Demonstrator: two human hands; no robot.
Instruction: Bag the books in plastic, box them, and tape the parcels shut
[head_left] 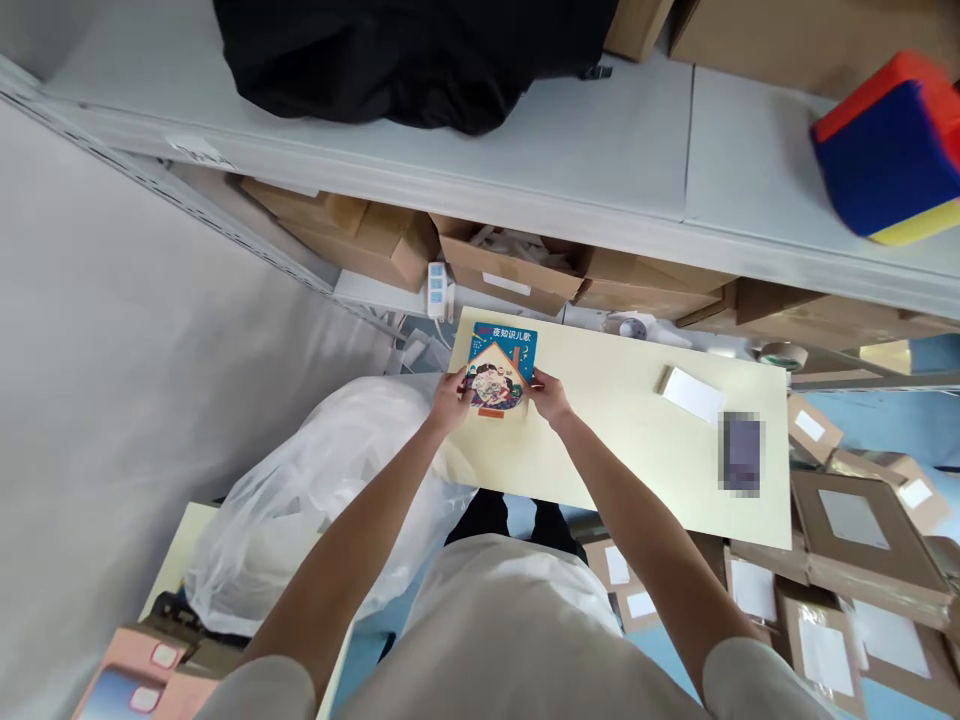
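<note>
A children's book (498, 368) with a blue cover, a drawn house and Chinese lettering is held up over the left part of the pale table (600, 440). My left hand (451, 398) grips its left edge, fingers closed on it. On the opposite edge, my right hand (551, 396) pinches the cover's side between thumb and fingers. The book faces me, nearly upright to my view. A white stack of paper or cards (691, 394) lies farther right on the table, and a blurred-out dark rectangular object (741, 452) rests near the right end.
A big translucent plastic bag (322, 490) bulges at the table's left. Behind it runs a grey shelf (450, 165) with cardboard boxes (510, 270) below and a black bag (420, 60) on top. A power strip (437, 290) and tape roll (782, 355) sit near. Parcels (862, 525) crowd the right.
</note>
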